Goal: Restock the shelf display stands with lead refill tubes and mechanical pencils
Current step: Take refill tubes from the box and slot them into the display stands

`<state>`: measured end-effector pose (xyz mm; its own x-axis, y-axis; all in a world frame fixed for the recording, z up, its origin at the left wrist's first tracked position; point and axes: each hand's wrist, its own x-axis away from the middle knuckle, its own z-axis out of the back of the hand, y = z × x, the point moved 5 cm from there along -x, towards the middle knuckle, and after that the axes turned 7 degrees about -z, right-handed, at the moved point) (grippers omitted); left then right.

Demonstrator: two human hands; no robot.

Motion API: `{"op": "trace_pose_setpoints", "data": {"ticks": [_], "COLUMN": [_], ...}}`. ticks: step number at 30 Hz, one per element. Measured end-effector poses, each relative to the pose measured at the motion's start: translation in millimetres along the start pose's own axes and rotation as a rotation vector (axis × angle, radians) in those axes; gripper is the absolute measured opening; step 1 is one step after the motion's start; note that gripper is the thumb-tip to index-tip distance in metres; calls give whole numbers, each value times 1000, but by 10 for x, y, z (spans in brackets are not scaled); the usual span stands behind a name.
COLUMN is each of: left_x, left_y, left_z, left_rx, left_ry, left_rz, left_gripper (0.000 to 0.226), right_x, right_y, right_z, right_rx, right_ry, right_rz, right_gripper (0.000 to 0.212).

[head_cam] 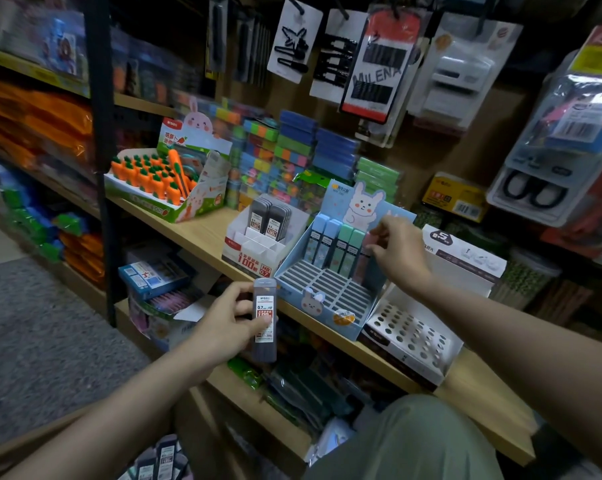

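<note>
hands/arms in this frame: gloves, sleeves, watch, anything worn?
Nothing worn on either. Left hand and right hand are bare: no gloves, rings or watch visible. Both forearms are bare to the frame edge, no sleeve in view. Only clothing visible is grey-green fabric over the knee at bottom centre.

The right hand (pixel 394 252) hides the pink tube's top; left shelves (pixel 32 98) blur; both forearms leave the frame.

dark lead tube (pixel 264 320) upright below shelf.
</note>
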<state>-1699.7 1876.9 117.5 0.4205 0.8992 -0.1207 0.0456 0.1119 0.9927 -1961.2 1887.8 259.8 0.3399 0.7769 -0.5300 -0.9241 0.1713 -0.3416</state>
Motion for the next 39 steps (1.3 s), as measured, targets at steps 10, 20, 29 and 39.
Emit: {"op": "trace_pose_setpoints", "data": {"ticks": [10,20,29,39], "left_x": [30,36,77,211], "left_y": [-3,-41,-48,41], "left_z": [-6,41,-168,-220], "left_rx": [-25,18,68,91], "left_ry": [-27,-7,-65,-79], "left_rz": [-7,-21,-19,-33], "left_gripper": [40,39,33,33], "right_x": [-36,211,1373,1415], "right_y": [-134,-199,363,538], "right_z": [-34,138,222,311], "right_rx": [301,128,168,186], "right_ry": [-46,-32,-282,-308], "right_rz": [107,86,135,118], "right_gripper": [5,30,29,40]}}
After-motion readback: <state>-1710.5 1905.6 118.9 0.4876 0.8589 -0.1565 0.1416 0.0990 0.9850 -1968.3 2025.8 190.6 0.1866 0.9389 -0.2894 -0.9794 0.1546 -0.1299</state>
